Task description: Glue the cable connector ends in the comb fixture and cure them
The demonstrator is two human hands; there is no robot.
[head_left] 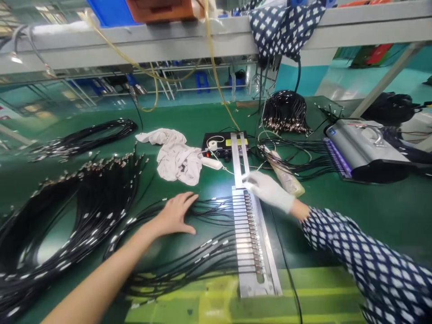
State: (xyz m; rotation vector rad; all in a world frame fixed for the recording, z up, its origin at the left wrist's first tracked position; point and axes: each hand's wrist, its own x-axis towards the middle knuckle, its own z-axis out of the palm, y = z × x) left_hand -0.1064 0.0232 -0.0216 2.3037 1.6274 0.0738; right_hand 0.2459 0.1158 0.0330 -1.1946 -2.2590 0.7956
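My left hand [175, 213], bare, is spread over a run of thin black cables [216, 208], fingers apart and nothing gripped. The cables lead into a long metal fixture [243, 234], where their metal ends sit side by side in a row of slots. My right hand [268, 189], in a white glove, is at the fixture's far end. Its fingers close at the lower end of a slotted metal bar [238, 159], which extends away over a black control box [219, 143]. The right fingertips are slightly blurred.
Cable bundles [84, 216] lie at left, another bundle [285, 110] at back right. A white cloth [178, 155] is beside the box. Right stands a grey machine [367, 148] with a purple-lit slot, cables entering it. A shelf beam [229, 42] crosses above.
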